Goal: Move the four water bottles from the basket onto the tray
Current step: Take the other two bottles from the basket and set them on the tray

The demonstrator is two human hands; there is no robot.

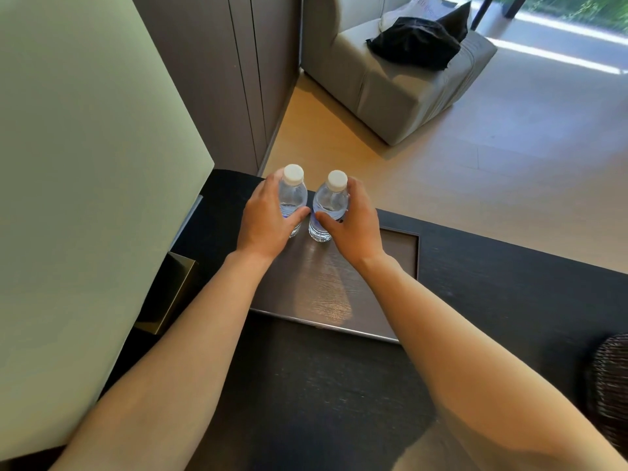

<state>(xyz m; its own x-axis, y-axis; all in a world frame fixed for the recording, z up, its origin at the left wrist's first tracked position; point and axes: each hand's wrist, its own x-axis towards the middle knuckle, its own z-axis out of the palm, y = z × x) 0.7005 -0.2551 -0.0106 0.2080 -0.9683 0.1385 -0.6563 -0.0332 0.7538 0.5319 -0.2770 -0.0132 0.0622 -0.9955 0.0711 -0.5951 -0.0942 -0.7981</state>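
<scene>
Two clear water bottles with white caps stand upright side by side at the far end of a dark wooden tray (326, 294) with a metal rim. My left hand (268, 219) wraps around the left bottle (292, 195). My right hand (353, 222) wraps around the right bottle (329, 202). Both bottle bases touch the tray floor. A dark woven basket (608, 382) shows at the right edge of the view; its inside is hidden.
The tray lies on a dark wood desk (492, 294). A large pale lampshade (85, 198) fills the left side, with a brass base (170, 294) beneath it. Beyond the desk stand a grey armchair (401, 93) with a black garment and a light wood floor.
</scene>
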